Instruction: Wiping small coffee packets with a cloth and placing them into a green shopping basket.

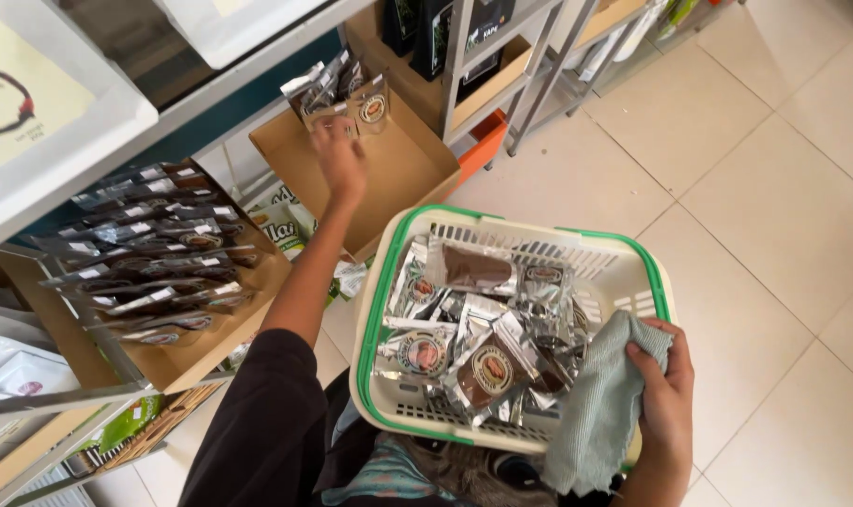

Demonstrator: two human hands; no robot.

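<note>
Up ahead, left hand (pixel 340 161) grasping silver foil pouches (pixel 337 94) in brown cardboard box (pixel 403 169), right hand (pixel 666 394) clenched on pale green cloth (pixel 600 413) beside cream plastic basket with green rim (pixel 624 268) full of foil sachets (pixel 483 329).

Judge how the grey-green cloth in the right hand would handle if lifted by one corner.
The cloth is probably floppy: it drapes in soft folds over the basket rim. It looks light, since the right hand bunches it with the fingers alone. Its ribbed weave suggests it grips rather than slips.
</note>
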